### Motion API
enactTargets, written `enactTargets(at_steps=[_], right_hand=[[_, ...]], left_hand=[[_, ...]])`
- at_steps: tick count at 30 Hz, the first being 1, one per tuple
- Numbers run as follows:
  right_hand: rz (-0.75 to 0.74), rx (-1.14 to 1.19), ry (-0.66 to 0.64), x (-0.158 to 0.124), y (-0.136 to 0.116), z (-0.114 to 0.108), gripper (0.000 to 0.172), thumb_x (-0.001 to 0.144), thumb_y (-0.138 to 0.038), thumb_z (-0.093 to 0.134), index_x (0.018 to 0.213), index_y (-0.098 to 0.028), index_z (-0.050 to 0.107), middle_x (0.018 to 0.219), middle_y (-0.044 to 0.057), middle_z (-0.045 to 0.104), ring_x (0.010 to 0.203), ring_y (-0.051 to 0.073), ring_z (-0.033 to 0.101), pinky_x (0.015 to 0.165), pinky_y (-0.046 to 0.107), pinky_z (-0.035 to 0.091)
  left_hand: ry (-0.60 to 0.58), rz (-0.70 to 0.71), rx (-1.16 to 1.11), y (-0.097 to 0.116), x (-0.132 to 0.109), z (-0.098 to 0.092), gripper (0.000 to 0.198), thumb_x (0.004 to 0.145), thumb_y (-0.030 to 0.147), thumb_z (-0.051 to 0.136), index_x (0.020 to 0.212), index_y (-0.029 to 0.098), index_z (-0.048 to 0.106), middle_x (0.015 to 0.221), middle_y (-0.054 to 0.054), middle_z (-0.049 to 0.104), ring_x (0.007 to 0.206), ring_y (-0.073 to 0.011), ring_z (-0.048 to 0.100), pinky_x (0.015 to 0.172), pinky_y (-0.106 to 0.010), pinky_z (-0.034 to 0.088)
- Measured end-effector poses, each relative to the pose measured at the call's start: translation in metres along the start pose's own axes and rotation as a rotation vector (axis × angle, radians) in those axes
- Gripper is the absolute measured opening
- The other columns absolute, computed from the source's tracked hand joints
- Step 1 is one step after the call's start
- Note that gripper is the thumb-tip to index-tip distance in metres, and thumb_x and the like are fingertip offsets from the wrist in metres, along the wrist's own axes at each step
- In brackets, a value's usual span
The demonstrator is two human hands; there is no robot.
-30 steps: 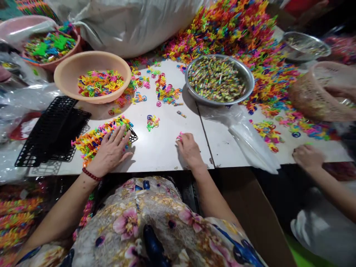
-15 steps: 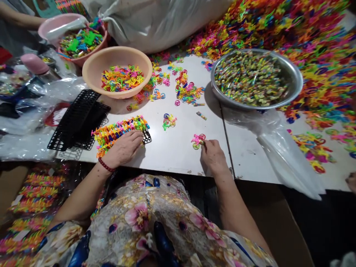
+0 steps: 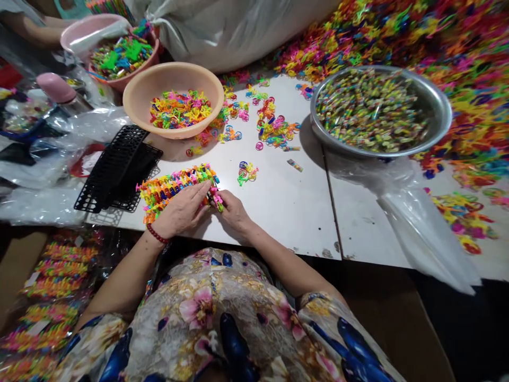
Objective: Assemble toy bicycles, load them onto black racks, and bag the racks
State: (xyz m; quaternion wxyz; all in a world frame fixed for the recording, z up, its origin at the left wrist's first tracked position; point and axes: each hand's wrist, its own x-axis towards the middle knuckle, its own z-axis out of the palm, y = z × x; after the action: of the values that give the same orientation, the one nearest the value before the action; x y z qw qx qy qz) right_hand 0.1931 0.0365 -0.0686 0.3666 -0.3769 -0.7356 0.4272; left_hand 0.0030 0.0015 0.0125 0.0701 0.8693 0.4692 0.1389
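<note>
A worker in a floral top bends both hands to a grid of bright plastic pieces (image 3: 175, 183), set nr the tabletop's (image 3: 278, 212) front edge, L of ctr. L hand (image 3: 185, 207), w/ a dk red bead bracelet (image 3: 157, 234) at the wrist, lies over the grid, fingers close together and nearly straight; can't tell if they grip it. R hand (image 3: 234, 212) has thumb & fingers pinched on a pink piece (image 3: 217, 199) at the grid's R end. Blk grids (image 3: 115, 170) lie twd the tabletop's L edge; a peach bowl (image 3: 178, 79) of pieces sits behind, beside a white sack (image 3: 238, 37) nr the back edge. Farther R: a metal bowl (image 3: 439, 116), well filled, w/ clr plastic bags (image 3: 429, 223) hanging over the front edge.
</note>
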Motion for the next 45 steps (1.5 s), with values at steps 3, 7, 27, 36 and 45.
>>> enactTargets(at_steps=[3, 7, 27, 36, 45], right_hand=[[-0.024, -0.039, -0.02, 0.007, 0.014, 0.01, 0.019, 0.091, -0.026, 0.049, 0.102, -0.017, 0.063, 0.096, 0.008, 0.066, 0.086, 0.02, 0.06, 0.079, 0.032, 0.05], [-0.078, -0.135, -0.092, 0.01, 0.026, 0.012, 0.023, 0.09, -0.022, 0.047, 0.107, -0.017, 0.061, 0.102, 0.009, 0.066, 0.09, 0.021, 0.06, 0.084, 0.033, 0.051], [-0.075, -0.23, -0.192, 0.018, 0.009, -0.023, 0.024, 0.092, -0.019, 0.055, 0.113, -0.017, 0.067, 0.102, 0.009, 0.069, 0.092, 0.019, 0.064, 0.088, 0.032, 0.051], [0.083, -0.556, 0.249, 0.024, 0.062, -0.124, 0.029, 0.092, -0.025, 0.049, 0.11, -0.016, 0.069, 0.111, 0.014, 0.068, 0.107, 0.027, 0.059, 0.101, 0.045, 0.044], [0.299, -0.863, 0.41, 0.032, 0.101, -0.194, 0.023, 0.089, -0.018, 0.049, 0.106, -0.01, 0.063, 0.124, 0.022, 0.058, 0.114, 0.029, 0.047, 0.103, 0.046, 0.039]], left_hand=[[0.002, 0.002, -0.004, 0.0, 0.0, 0.0, 0.065, 0.099, 0.031, 0.041, 0.158, 0.012, 0.02, 0.152, -0.019, 0.045, 0.14, -0.0278, 0.045, 0.116, -0.047, 0.04], [0.016, 0.016, -0.015, 0.001, 0.001, 0.0, 0.066, 0.099, 0.027, 0.041, 0.159, 0.012, 0.017, 0.154, -0.019, 0.043, 0.141, -0.0267, 0.044, 0.116, -0.046, 0.039], [-0.087, 0.033, 0.143, 0.003, 0.002, 0.001, 0.072, 0.095, 0.044, 0.053, 0.156, 0.013, 0.029, 0.162, -0.014, 0.03, 0.151, -0.0288, 0.026, 0.123, -0.045, 0.026], [-0.043, 0.058, 0.208, 0.006, 0.0, 0.0, 0.054, 0.095, 0.038, 0.054, 0.147, 0.027, 0.048, 0.159, -0.006, 0.039, 0.148, -0.0314, 0.032, 0.118, -0.051, 0.033], [0.044, -0.006, 0.258, -0.022, 0.003, 0.002, 0.051, 0.095, 0.038, 0.052, 0.144, 0.026, 0.051, 0.158, -0.009, 0.04, 0.148, -0.0327, 0.034, 0.115, -0.054, 0.036]])
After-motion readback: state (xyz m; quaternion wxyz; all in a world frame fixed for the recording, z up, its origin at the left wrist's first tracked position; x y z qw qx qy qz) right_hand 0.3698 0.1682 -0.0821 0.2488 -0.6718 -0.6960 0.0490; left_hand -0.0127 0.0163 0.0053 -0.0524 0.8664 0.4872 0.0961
